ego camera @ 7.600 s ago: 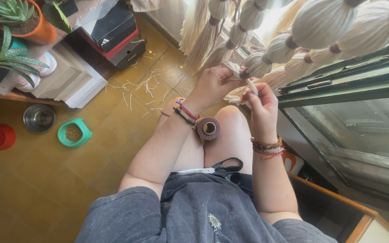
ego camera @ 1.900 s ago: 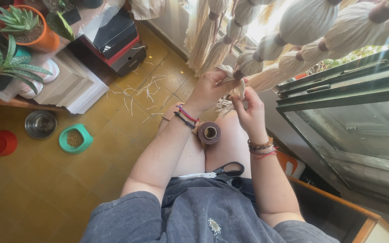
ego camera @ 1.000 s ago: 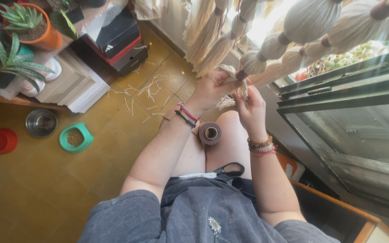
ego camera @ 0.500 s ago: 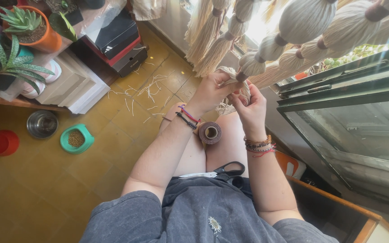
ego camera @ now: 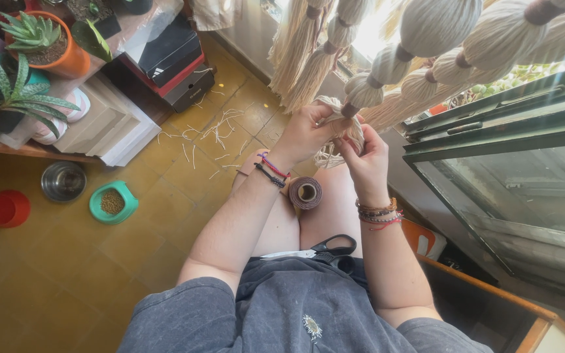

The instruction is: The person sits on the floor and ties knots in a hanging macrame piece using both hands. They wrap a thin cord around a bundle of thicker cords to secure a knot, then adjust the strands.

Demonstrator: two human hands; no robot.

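Note:
My left hand (ego camera: pixel 305 134) and my right hand (ego camera: pixel 367 157) are both closed around a cream yarn tassel (ego camera: pixel 342 127) held above my knees. The tassel hangs in a row of similar cream tassels (ego camera: pixel 426 39) with brown-wrapped necks. A spool of brown thread (ego camera: pixel 305 193) rests on my thighs just below my left wrist. Black-handled scissors (ego camera: pixel 325 248) lie across my lap, close to my body. Both wrists wear bracelets.
A glass-topped case with a dark frame (ego camera: pixel 518 176) stands at the right. Yarn clippings (ego camera: pixel 210 134) litter the yellow tiled floor. A teal bowl (ego camera: pixel 112 202), a steel bowl (ego camera: pixel 63 181) and a red bowl (ego camera: pixel 4 209) sit at the left, below potted succulents (ego camera: pixel 37 42).
My hands have stayed on the same tassel, shifting their fingers slightly around it. The view has drifted a little. The spool and the scissors have not moved.

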